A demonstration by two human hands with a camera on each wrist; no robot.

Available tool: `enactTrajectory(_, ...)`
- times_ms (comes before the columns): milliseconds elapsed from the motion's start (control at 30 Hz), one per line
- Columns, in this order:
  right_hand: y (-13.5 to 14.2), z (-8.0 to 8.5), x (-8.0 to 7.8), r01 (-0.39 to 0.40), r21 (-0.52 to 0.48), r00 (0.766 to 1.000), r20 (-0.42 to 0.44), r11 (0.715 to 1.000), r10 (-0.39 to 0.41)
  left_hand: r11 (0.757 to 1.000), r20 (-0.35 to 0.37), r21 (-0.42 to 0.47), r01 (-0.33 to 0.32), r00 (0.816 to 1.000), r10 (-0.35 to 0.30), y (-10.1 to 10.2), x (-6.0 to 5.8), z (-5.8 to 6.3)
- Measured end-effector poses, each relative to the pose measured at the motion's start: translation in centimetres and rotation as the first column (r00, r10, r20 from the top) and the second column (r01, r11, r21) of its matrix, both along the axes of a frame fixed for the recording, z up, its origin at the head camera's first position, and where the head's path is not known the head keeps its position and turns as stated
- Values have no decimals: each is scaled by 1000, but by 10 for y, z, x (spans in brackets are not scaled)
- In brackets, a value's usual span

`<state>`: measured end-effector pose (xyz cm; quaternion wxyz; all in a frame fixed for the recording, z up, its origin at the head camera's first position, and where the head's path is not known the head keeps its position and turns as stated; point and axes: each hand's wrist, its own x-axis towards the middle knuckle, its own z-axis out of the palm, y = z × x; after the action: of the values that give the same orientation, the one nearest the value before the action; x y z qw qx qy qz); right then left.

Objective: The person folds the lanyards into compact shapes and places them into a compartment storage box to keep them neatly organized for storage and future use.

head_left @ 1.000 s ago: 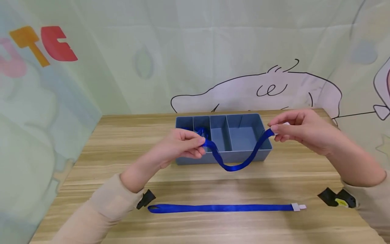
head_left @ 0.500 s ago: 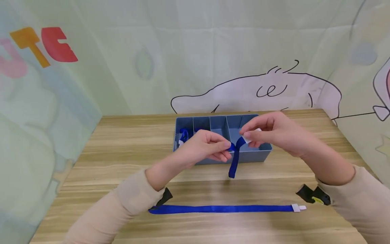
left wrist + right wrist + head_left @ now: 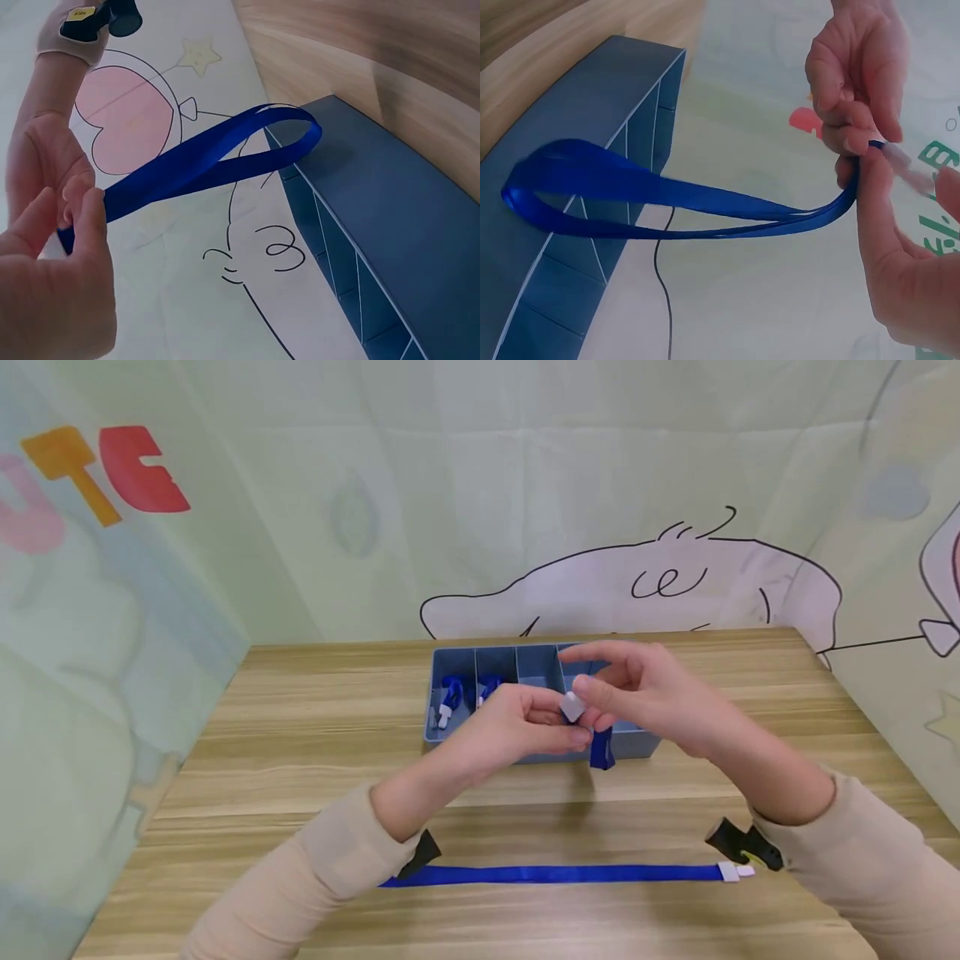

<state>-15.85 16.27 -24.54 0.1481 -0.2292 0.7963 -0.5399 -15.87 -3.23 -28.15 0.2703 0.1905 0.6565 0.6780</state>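
Over the front of the grey divided box (image 3: 461, 747), both hands hold one blue lanyard (image 3: 602, 749) between them. My left hand (image 3: 517, 722) pinches its folded strap near the white clip (image 3: 572, 706), seen close up in the left wrist view with the strap (image 3: 180, 165) looping away from the fingers. My right hand (image 3: 645, 697) meets it from the right, thumb and fingers at the clip end. In the right wrist view the doubled strap (image 3: 592, 180) hangs as a loop, and the clip (image 3: 904, 165) sticks out beside the fingertips.
A second blue lanyard (image 3: 562, 874) lies stretched out along the table (image 3: 300, 718) in front, its left end behind the left sleeve. Bundled lanyards (image 3: 452, 693) sit in the box's two left compartments. A printed curtain (image 3: 375, 485) stands behind the table.
Both hands have come together, the left moving right and the right moving left. The strap, earlier sagging between them, is now doubled and hangs as a short loop.
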Motion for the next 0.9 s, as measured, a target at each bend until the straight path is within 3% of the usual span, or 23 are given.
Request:
enactTrajectory(200,-2,-3,-1,4,-95,999,32,995,0,998,-22,-10,-59,998,59,-1,3,-1)
enactTrajectory(367,6,-20,-5,53,-261,997,-41,964,-66,998,-59,16,-61,996,62,-6,5,2)
enactTrajectory(433,10,-29,-7,-13,-275,996,-88,961,-12,999,-74,14,-52,996,53,-8,6,5)
enactTrajectory(500,14,-40,-9,-116,-258,990,-105,959,91,999,-80,16,-46,996,48,-10,6,6)
enactTrajectory(567,18,-51,-12,-229,-248,972,-103,941,209,999,-91,16,-42,995,43,-13,6,8)
enactTrajectory(633,19,-61,-13,-284,-271,959,-79,920,273,999,-93,28,-42,995,44,-15,6,9)
enactTrajectory(733,21,-73,-14,-290,-318,956,-59,903,287,997,-91,43,-60,994,64,-18,5,11)
enactTrajectory(900,21,-87,-15,-232,-316,972,-34,920,233,994,-89,43,-99,991,103,-24,3,14)
